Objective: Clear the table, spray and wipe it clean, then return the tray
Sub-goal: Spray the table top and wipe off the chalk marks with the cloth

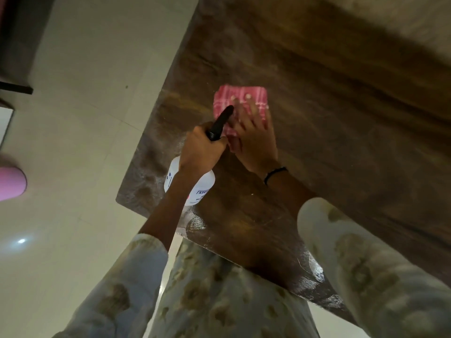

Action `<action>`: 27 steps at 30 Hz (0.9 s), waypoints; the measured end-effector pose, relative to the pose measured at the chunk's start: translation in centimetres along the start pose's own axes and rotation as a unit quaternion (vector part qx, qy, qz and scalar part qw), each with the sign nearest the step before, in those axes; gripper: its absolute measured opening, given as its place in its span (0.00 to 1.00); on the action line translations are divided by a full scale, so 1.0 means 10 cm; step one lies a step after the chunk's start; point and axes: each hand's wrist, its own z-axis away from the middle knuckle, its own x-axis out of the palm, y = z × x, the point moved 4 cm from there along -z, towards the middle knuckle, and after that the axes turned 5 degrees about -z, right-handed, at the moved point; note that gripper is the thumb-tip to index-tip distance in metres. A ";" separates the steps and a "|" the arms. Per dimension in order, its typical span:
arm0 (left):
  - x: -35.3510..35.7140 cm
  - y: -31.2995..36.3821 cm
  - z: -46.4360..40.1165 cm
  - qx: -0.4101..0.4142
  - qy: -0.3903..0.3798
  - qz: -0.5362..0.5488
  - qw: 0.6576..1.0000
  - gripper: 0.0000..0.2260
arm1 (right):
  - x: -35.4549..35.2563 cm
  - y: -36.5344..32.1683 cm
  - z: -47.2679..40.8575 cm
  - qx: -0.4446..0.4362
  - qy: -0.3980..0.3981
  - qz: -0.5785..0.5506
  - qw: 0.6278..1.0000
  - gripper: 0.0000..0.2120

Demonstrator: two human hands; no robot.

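Pale patterned sleeves [114, 296] of mine fill the bottom of the view, closest to my eyes, one on each arm. Far to the left, a pink rounded object [11, 182] sits at the edge of the pale tiled floor [80, 106]; I cannot tell what it is. Next comes my left hand [201, 150], curled tight around the neck of a white spray bottle [192, 189], with its black nozzle [220, 123] pointing out over the table. A label on the bottle shows the start of a word in dark capitals, "KISS", with the rest hidden by my wrist; what the bottle holds I cannot see through its white wall. Just beside the nozzle, my right hand [253, 135] lies flat with fingers spread, pressing a folded pink checked cloth [240, 96] onto the brown wooden table [341, 118]. A dark band [274, 174] circles my right wrist. Shiny wet streaks show on the table's near edge.
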 end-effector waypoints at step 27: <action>-0.19 0.32 -1.00 0.027 -0.082 -0.043 0.995 0.09 | -0.17 0.68 0.03 -0.023 0.033 0.067 0.997 0.29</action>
